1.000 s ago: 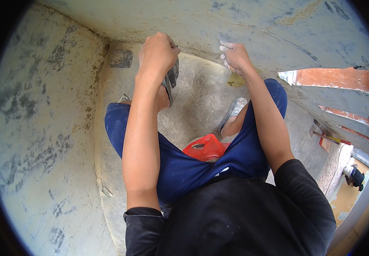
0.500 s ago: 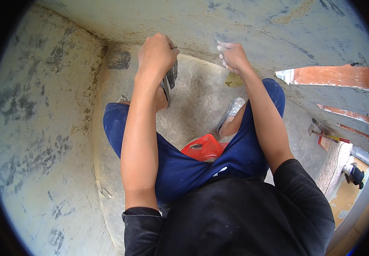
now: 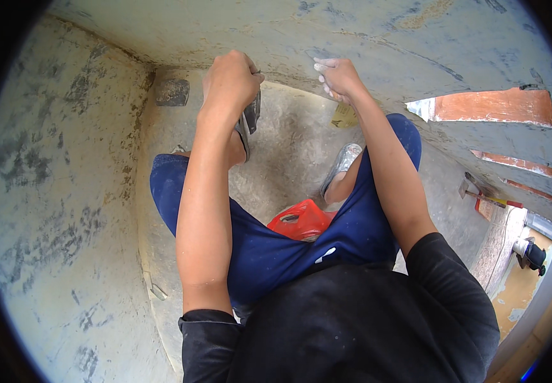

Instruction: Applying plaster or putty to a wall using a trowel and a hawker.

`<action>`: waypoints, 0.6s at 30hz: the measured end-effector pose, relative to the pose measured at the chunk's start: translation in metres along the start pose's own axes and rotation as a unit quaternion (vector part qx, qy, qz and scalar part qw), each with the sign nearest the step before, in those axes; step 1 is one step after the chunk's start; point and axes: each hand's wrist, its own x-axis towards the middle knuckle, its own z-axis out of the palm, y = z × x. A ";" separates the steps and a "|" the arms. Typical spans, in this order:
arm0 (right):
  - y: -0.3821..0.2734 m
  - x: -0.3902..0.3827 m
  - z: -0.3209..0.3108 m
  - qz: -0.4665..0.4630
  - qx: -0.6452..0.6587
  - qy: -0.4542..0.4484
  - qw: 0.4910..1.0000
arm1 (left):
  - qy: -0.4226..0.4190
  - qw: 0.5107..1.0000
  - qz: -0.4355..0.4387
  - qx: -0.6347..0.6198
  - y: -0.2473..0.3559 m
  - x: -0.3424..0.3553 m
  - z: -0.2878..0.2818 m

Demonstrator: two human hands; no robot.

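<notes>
My left hand [image 3: 230, 83] is closed around a dark flat-bladed tool [image 3: 252, 113], which hangs below the fingers over the floor. Its grip is hidden by the hand. My right hand [image 3: 338, 78], its fingers dusted white, is closed beside the grey plastered wall [image 3: 378, 54]. A thin greyish edge shows against the wall at its fingertips; what the fingers hold is too small to make out. Between my legs sits a red plastic container [image 3: 301, 220] with an opening in its side, partly covered by my shorts.
A dark square plate [image 3: 172, 92] lies in the floor corner. Yellowish sandpaper [image 3: 344, 116] is below my right hand. Along the right wall are brick-edged openings [image 3: 493, 107], a long-handled tool [image 3: 490, 199] and a black-and-white object [image 3: 531, 253]. A side wall [image 3: 65, 191] rises at left.
My right hand has shifted slightly left along the wall. The left hand keeps its hold on the dark tool, and the whole view has moved a little.
</notes>
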 end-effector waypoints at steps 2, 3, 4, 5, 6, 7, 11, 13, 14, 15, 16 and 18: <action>0.006 0.002 -0.004 -0.002 0.021 -0.012 1.000 | -0.005 1.000 0.003 -0.002 0.002 0.000 0.002; 0.007 -0.002 0.000 -0.005 0.010 0.002 1.000 | -0.008 1.000 0.002 -0.003 0.000 0.001 0.001; 0.006 -0.004 0.002 -0.008 -0.002 0.017 1.000 | -0.006 1.000 0.002 -0.002 -0.001 0.001 0.001; 0.004 -0.005 0.003 -0.009 -0.001 0.016 1.000 | -0.007 1.000 -0.002 0.000 -0.002 0.000 0.002; 0.003 -0.007 0.001 -0.006 -0.013 0.019 1.000 | -0.010 1.000 -0.005 0.001 -0.002 -0.001 0.002; 0.002 -0.008 0.000 -0.002 -0.025 0.021 0.999 | -0.010 1.000 -0.006 0.000 -0.002 0.000 0.002; 0.002 -0.005 0.000 -0.011 -0.020 0.020 1.000 | -0.007 1.000 -0.001 0.003 -0.001 0.000 0.002; 0.003 -0.004 -0.002 -0.015 -0.031 0.019 0.999 | -0.008 1.000 -0.003 0.002 -0.001 0.000 0.002; 0.004 -0.004 -0.001 -0.015 -0.031 0.018 0.999 | -0.003 1.000 0.002 0.003 -0.002 0.001 0.002; 0.003 -0.004 0.002 -0.016 -0.030 0.019 0.999 | 0.002 1.000 0.006 0.005 -0.003 0.002 0.002; 0.001 -0.005 0.005 -0.017 -0.029 0.019 0.999 | 0.002 1.000 0.005 0.006 -0.004 0.002 0.003; 0.000 -0.006 0.004 -0.007 -0.032 0.019 0.999 | -0.001 1.000 0.006 0.016 -0.004 0.001 0.005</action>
